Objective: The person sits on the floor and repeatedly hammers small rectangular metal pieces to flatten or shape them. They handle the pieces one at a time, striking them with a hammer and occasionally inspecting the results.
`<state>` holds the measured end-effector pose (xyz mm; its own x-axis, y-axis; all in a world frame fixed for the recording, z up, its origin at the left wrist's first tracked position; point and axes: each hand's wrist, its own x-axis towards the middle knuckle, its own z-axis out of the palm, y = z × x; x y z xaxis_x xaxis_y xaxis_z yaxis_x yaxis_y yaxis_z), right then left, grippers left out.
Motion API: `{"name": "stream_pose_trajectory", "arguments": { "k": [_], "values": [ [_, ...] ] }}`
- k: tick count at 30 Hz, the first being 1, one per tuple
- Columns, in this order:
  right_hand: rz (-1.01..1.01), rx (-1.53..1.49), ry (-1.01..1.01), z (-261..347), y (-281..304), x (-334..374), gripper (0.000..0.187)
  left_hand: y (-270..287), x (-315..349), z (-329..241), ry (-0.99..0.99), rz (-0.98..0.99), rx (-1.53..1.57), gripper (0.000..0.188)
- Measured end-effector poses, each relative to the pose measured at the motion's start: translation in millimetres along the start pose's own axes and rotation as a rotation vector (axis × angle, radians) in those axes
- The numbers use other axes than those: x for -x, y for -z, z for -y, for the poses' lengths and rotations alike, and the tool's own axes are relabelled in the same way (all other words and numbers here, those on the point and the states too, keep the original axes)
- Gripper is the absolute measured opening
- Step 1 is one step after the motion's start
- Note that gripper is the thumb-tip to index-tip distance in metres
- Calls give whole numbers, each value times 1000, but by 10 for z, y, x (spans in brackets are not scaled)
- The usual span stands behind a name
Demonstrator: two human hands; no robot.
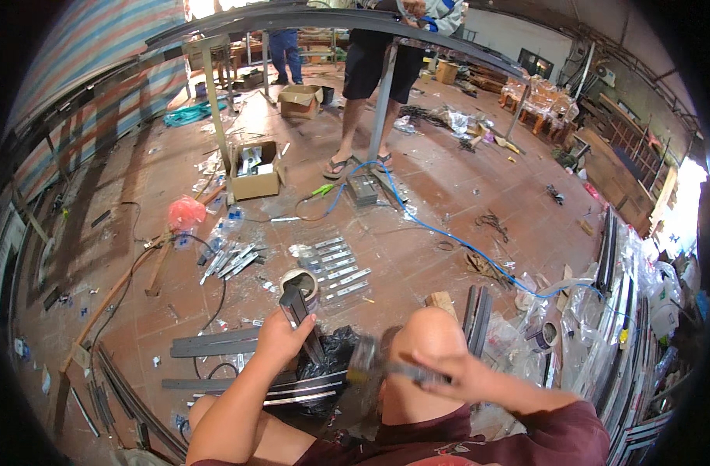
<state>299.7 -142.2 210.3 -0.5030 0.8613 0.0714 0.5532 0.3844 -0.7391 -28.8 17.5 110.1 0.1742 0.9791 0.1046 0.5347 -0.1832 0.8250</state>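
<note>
My left hand is closed round a short dark metal channel, which it holds tilted above a black plastic bag. In my right hand is a hammer, gripped by its handle beside my knee. The hammer's head points left toward the channel and is smeared by motion; a gap shows between the two. Just beyond my left hand stands a roll of tape. Several short silvery metal strips lie in a row past it, and more strips are heaped to the left.
Long dark bars lie left of my legs, and wrapped profiles are stacked at right. A blue hose crosses the tiles. An opened cardboard box stands ahead. Another person stands behind a raised metal frame.
</note>
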Motion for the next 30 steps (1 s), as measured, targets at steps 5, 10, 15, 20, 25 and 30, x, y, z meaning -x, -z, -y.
{"name": "stream_pose_trajectory", "arguments": {
  "k": [5,10,15,20,25,30],
  "values": [
    [279,-247,-54,-29,-867,398,56,22,-76,130,67,-27,-42,37],
    [622,-506,291,76,-1492,0,48,-69,-99,145,98,-14,17,29],
    [711,-430,373,135,-1531,-154,43,-16,36,-81,53,-12,38,39],
    [849,-279,395,279,-1333,-266,38,-8,52,-70,35,32,-39,34],
    [437,213,409,-62,-603,-880,38,121,102,22,-22,29,-53,34],
    [-306,519,5,-402,325,-1389,43,105,137,142,172,110,-165,45]
  ]
}}
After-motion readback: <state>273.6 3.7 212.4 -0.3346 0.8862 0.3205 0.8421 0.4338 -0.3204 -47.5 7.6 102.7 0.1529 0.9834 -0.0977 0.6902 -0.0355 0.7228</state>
